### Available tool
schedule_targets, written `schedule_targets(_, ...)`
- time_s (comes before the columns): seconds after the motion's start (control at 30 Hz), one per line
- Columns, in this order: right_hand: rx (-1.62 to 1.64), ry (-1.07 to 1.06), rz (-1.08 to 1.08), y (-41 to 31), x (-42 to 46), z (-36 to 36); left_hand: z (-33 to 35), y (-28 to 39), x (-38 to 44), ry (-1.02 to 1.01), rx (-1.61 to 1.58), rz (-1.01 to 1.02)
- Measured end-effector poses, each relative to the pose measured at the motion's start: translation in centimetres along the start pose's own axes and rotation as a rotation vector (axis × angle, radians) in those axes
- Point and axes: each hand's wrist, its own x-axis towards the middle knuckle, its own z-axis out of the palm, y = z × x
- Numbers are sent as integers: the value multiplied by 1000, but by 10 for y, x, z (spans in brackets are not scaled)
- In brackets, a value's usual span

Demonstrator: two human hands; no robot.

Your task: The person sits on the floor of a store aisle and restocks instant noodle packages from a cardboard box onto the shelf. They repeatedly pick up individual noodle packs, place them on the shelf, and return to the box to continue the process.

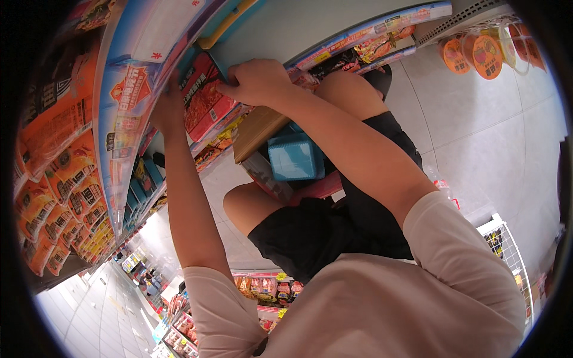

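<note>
A red food package [203, 100] with noodles pictured on its front sits at a shelf opening, between my two hands. My right hand [257, 83] is at its right edge, thumb and bent fingers against it. On the other side my left hand [169, 109] reaches up along the package's left edge; its fingers are partly hidden behind the shelf label strip [130, 103], so its grip is unclear. Below, between my knees, stands an open cardboard carton [259, 134] holding blue plastic tubs [293, 156].
Orange packs [67, 188] fill the shelf on the left. A shelf panel [277, 31] stands above my right hand. Packaged food lies on the lower shelf [219, 145]. Round orange packs [487, 56] hang at upper right. A white wire rack [515, 255] stands on the tiled floor [470, 121].
</note>
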Motion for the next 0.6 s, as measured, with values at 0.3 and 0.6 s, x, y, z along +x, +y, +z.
schedule_targets(0.3, 273, -55, -86, -1, 4, 0, -46, 3, -37, 431, 105, 45)
schedule_targets(0.6, 443, 255, -240, 4, -22, -16, -125, 89, -241, 413, -306, -534)
